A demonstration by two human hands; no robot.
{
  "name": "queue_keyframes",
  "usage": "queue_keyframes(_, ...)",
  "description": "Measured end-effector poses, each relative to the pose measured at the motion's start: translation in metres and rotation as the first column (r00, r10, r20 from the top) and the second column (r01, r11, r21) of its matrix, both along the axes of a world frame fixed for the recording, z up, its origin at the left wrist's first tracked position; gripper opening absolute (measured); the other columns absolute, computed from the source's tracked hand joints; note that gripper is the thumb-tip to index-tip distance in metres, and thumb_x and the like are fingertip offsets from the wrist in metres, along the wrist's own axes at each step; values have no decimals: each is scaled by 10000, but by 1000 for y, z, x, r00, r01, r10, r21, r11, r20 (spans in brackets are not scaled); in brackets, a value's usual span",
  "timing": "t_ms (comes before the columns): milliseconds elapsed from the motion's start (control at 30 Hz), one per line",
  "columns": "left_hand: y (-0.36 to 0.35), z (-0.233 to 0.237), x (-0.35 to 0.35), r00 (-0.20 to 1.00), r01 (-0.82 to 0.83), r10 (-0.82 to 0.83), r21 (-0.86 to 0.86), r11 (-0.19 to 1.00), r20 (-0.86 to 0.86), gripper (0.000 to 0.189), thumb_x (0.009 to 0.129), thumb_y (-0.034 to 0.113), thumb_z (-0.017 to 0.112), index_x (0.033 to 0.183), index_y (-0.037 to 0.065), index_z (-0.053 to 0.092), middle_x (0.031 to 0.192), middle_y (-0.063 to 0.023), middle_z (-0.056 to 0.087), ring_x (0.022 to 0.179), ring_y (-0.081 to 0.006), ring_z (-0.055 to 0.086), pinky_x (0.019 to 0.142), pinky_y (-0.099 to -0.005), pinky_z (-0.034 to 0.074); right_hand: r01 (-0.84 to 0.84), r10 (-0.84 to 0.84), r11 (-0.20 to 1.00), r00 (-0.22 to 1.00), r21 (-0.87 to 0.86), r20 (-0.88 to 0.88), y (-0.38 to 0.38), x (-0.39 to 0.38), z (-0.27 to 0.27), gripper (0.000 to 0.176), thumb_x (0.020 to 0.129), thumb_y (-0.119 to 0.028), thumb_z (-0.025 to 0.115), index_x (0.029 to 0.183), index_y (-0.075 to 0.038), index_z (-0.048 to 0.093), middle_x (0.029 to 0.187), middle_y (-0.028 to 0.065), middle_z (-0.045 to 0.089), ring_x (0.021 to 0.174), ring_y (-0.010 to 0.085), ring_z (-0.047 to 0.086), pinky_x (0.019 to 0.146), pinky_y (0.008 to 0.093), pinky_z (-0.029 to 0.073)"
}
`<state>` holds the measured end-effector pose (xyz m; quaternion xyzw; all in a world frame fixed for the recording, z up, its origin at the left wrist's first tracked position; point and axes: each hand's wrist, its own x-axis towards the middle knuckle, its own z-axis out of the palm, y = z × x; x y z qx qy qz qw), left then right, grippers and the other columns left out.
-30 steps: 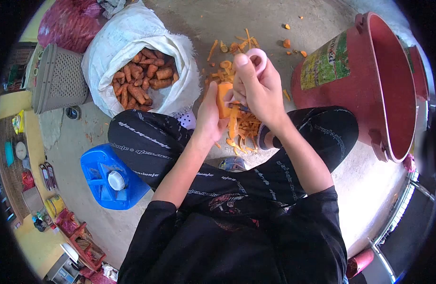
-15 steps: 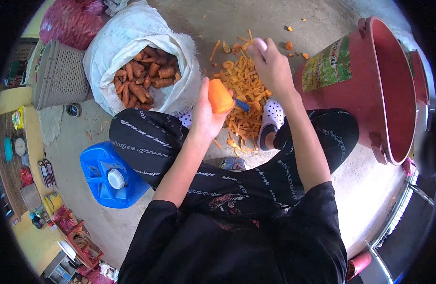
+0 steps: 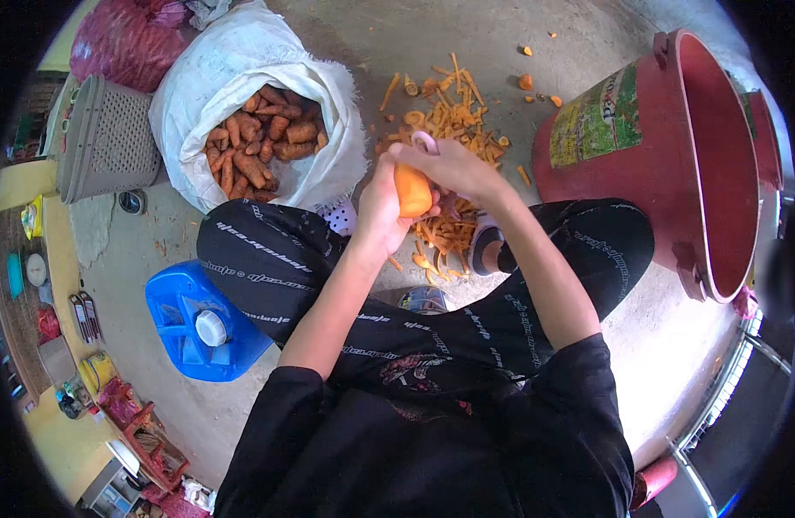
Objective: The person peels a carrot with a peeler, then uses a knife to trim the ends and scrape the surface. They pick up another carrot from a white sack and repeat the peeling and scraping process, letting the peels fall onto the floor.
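Note:
My left hand (image 3: 380, 203) is wrapped round a peeled orange carrot (image 3: 412, 192), held upright over my lap. Against the carrot's upper end is my right hand (image 3: 458, 168), closed on a pink-handled peeler (image 3: 425, 142); its blade is hidden behind the fingers. Below both hands, a heap of orange peelings (image 3: 453, 231) covers the floor between my feet. Unpeeled, earthy carrots (image 3: 255, 147) fill the open white sack (image 3: 199, 104) on the left.
A large red bucket (image 3: 622, 164) lies tilted at the right, its mouth facing right. The blue jerrycan (image 3: 190, 319) stands by my left knee. Grey perforated baskets (image 3: 117, 129) and a red mesh sack (image 3: 125, 43) sit at far left. Carrot ends (image 3: 525, 82) dot the floor ahead.
My right hand has come down and left from above the peelings to the carrot. The carrot has turned more upright in my left hand. A blue handle seen earlier is now hidden.

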<state>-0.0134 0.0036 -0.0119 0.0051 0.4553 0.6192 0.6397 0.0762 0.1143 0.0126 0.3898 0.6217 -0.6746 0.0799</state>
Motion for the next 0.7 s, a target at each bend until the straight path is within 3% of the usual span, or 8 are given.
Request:
queue_keyframes(67,0,5,8,994,-86,82,-54,995,-73,442,958,428,362,1068,21,493,920,-81,574,738,-181,594,612,-329,515,-11,3,984,999,178,46,-9,0,1,774,721,-659,598,960,74,532,737,174,613,531,205,607,434,306,469)
queue_keyframes(167,-3,-16,6,932,-293,277,-34,956,-235,402,978,363,337,1081,12,503,952,-79,568,785,-168,581,702,-294,495,77,-12,869,991,488,-135,-18,0,-33,852,659,-650,679,1061,78,495,904,212,588,754,218,615,630,311,495)
queue_keyframes(267,-4,-12,2,857,-344,380,163,925,-348,326,986,274,368,1090,2,514,940,-64,561,823,-143,563,756,-255,468,112,-45,976,942,185,-334,-21,4,-33,797,642,-516,777,1119,45,470,999,164,549,935,193,548,816,305,449)
queue_keyframes(300,-4,-3,1,836,-324,399,246,913,-376,296,986,242,387,1092,-1,518,929,-57,559,834,-133,557,768,-243,458,125,-37,971,920,203,-391,-22,5,-27,763,638,-458,795,1123,33,468,1007,141,540,947,182,534,829,300,441)
queue_keyframes(400,3,30,1,832,-502,509,93,860,-221,214,964,169,462,1075,-3,524,871,-31,545,781,-108,534,718,-242,454,144,-8,962,865,233,-501,-27,12,5,595,634,-208,812,1105,-38,490,1042,62,512,1009,177,504,887,298,411)
queue_keyframes(533,2,32,-12,877,-421,462,251,872,-133,203,947,178,512,1054,8,540,747,14,505,678,-65,461,668,-221,438,267,167,821,734,505,-658,-31,14,8,503,588,-61,772,1031,-73,534,1036,99,544,999,259,539,876,332,437)
queue_keyframes(633,-4,45,-15,926,-329,364,261,907,-97,211,940,192,526,1033,5,555,687,28,471,647,-55,438,699,-247,455,267,231,699,794,664,-563,-15,21,30,516,556,-51,781,1017,-69,550,1016,96,560,991,263,542,855,332,452)
queue_keyframes(700,-11,67,-25,965,-221,247,225,949,-94,202,935,192,526,1043,26,569,627,44,401,622,-61,426,766,-284,452,285,152,490,903,824,-403,3,36,64,529,517,-42,796,1003,-77,589,996,88,584,968,256,554,826,337,471)
